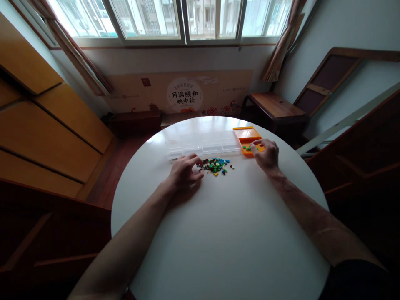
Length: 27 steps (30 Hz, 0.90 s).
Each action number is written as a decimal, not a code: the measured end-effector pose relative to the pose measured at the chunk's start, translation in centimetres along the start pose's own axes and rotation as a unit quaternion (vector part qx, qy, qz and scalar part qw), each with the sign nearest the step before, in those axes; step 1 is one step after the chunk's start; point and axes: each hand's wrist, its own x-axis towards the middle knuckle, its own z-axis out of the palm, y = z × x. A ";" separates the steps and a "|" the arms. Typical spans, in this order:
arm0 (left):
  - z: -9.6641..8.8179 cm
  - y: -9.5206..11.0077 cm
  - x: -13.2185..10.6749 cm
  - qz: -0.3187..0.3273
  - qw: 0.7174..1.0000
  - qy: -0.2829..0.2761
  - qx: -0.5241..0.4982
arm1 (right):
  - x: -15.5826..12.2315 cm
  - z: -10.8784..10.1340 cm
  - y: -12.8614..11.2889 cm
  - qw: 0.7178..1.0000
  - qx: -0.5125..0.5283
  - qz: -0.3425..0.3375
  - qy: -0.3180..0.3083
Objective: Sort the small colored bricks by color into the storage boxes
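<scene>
Forearms (142, 223) were extended, left grip (185, 170) and right grip (266, 155) curled, contents indiscernible; bricks (216, 165) beside the left could be scattered by nudging.

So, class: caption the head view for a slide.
Left hand beside colourful pieces, right hand over the orange box.

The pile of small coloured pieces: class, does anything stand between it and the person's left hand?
Nothing visible does. The left hand is right at the near-left edge of the pile. The clear tray lies beyond the pile, not between them. Whether the fingers hold a piece is too small to tell.
</scene>
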 end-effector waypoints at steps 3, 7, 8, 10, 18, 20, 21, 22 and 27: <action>0.1 0.2 0.1 0.008 1.000 0.004 -0.003 | -0.3 0.5 0.4 1.000 -0.008 -0.001 0.016; 0.4 0.3 0.3 0.017 1.000 0.011 -0.002 | -0.9 0.8 -0.7 0.999 0.012 -0.032 -0.022; 0.4 0.3 0.3 0.018 1.000 0.014 -0.002 | -1.0 0.8 -1.1 0.998 0.017 -0.043 -0.035; 0.5 0.3 0.4 0.019 1.000 0.018 -0.001 | -1.1 0.6 -2.0 0.996 0.029 -0.066 -0.058; 1.0 0.1 0.5 0.010 1.000 0.019 0.016 | -1.5 0.1 -3.7 0.985 0.064 -0.120 -0.105; 1.0 0.1 0.6 0.011 1.000 0.019 0.009 | -1.6 -0.1 -4.1 0.982 0.069 -0.137 -0.112; 1.0 0.1 0.7 0.011 1.000 0.021 0.000 | -1.7 -0.2 -4.5 0.979 0.071 -0.149 -0.118; 1.1 0.1 0.7 0.010 1.000 0.026 -0.012 | -1.8 -0.3 -4.8 0.976 0.074 -0.162 -0.125; 1.4 0.6 1.0 0.011 0.994 0.037 -0.102 | -2.8 -0.5 -7.1 0.943 0.109 -0.255 -0.185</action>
